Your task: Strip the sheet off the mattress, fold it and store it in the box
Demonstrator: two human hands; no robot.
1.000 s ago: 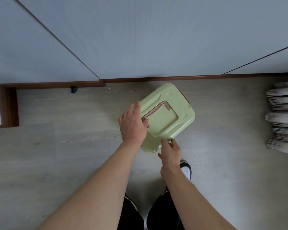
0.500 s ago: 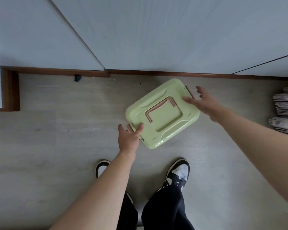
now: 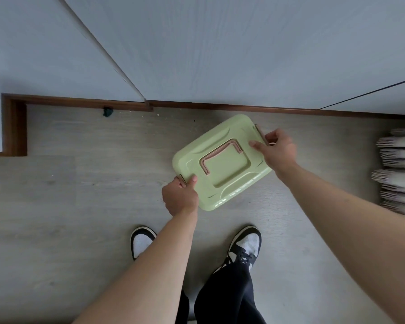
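Observation:
A pale green plastic box (image 3: 222,178) with its lid on and a pink carry handle (image 3: 220,155) sits on the wooden floor in front of my feet. My left hand (image 3: 180,195) grips the pink latch at the box's near-left end, thumb on the lid. My right hand (image 3: 276,150) grips the pink latch at the far-right end, thumb on the lid. The sheet and the mattress are not in view.
White wardrobe doors (image 3: 220,47) with a dark wooden plinth (image 3: 220,107) stand just behind the box. A stack of folded pale textiles (image 3: 400,174) lies at the right edge. My two black-and-white shoes (image 3: 246,246) stand on the grey floor (image 3: 68,206).
My right hand has come from the box's near side to its far-right latch and closed on it. My left hand has closed on the near-left latch. The view has tilted down.

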